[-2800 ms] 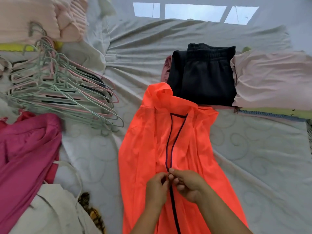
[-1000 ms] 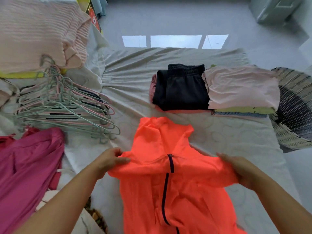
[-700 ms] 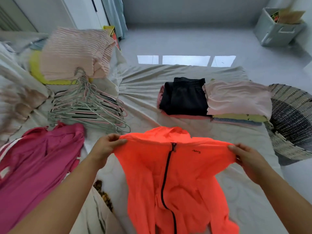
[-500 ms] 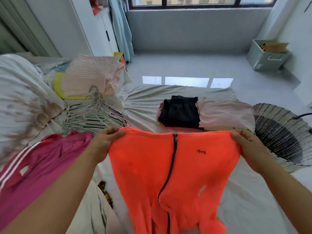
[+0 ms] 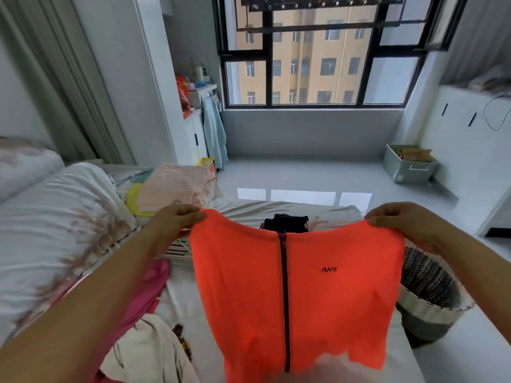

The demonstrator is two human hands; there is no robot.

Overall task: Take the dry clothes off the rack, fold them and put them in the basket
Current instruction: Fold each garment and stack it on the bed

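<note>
We are seeing smooth, matt orange cloth in the jacket (image 5: 331,299), a rough woven basket (image 5: 427,309) at four o'clock, and a glossy floor (image 5: 304,172) shining at twelve o'clock.

The held-up orange jacket (image 5: 331,299) hides most of the bed (image 5: 340,210). Only the top edges of the black folded garment (image 5: 286,222) and the pale pink one (image 5: 323,224) show above it. The hangers (image 5: 177,248) are a sliver between the left forearm (image 5: 110,286) and the jacket. The basket (image 5: 425,294) is partly covered by the jacket and the right forearm (image 5: 464,261). The fingers of the left hand (image 5: 177,219) and right hand (image 5: 398,221) behind the fabric are unseen. A pale blur (image 5: 331,366) masks the hem.
</note>
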